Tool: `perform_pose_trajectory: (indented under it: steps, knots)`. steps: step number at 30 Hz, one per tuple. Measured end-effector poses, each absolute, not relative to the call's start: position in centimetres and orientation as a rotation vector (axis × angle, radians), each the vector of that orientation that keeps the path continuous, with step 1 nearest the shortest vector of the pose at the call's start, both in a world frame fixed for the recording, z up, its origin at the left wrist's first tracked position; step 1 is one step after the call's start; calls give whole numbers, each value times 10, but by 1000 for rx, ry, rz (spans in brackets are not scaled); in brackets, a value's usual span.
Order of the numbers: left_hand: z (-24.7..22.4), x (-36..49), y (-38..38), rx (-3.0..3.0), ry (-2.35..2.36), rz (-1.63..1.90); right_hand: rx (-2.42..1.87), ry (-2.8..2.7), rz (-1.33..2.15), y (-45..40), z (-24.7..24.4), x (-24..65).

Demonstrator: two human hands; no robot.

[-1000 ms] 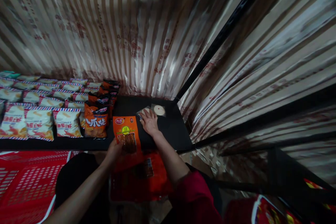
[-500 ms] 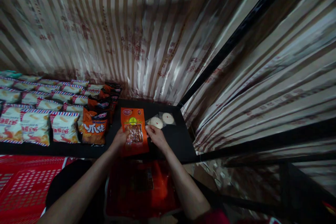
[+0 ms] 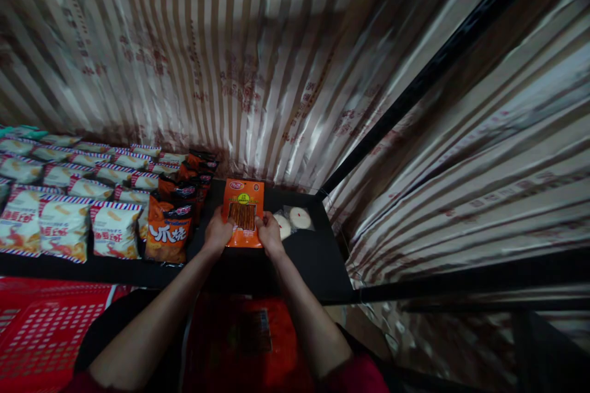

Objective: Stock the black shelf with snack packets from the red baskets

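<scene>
Between both hands, over the black shelf (image 3: pixel 318 258), is an orange snack packet (image 3: pixel 244 212) with a clear window showing brown sticks. My left hand (image 3: pixel 218 232) grips its left edge, thumb on the front. On the opposite edge my right hand (image 3: pixel 270 233) pinches it the same way. Just right of that hand lie two round white cakes (image 3: pixel 300 218) in clear wrappers, one partly hidden. To the left of the packet stands an orange and black snack bag (image 3: pixel 168 230), at the front of a row of similar bags.
Several rows of white snack bags (image 3: pixel 64 227) fill the shelf's left side. A red plastic basket (image 3: pixel 50 325) is below at the left, and red packages (image 3: pixel 249 338) sit under my arms. A black post (image 3: pixel 391 116) slants beside striped sheeting (image 3: pixel 258 61).
The packet has moved back on the shelf, away from me, with both hands on it. My right hand now holds its lower right edge more firmly. The view has shifted slightly.
</scene>
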State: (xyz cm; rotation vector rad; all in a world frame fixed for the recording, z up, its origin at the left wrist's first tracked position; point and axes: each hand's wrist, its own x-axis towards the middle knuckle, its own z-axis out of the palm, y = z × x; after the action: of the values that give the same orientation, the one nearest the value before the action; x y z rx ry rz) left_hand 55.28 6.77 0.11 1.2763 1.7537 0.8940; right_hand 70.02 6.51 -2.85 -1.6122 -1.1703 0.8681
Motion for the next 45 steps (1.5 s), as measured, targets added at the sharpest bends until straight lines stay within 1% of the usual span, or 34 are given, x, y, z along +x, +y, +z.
perform_pose_trajectory:
  steps: [4, 8, 13, 21, 26, 34, 45]
  knots:
    - [16, 556, 74, 1380, 1906, 811, -1707, -1243, 727, 90, -28, 693]
    - [22, 559, 85, 1436, 2006, 820, -1823, -1281, 662, 110, -21, 684]
    - [15, 560, 99, 1552, 2066, 837, -1963, -1333, 618, 126, -13, 673]
    - [-2, 561, 108, 1701, 2097, 853, -2058, -1357, 534, 140, -19, 663]
    - [-12, 563, 106, 1814, 2086, 849, -2050, -1374, 517, 141, -19, 662]
    - [-24, 562, 97, 2077, 1976, 692, -1905, -1414, 428, 131, -20, 652]
    - [-30, 554, 107, 2110, 1912, 593, -1910, -1580, 243, 126, -25, 649]
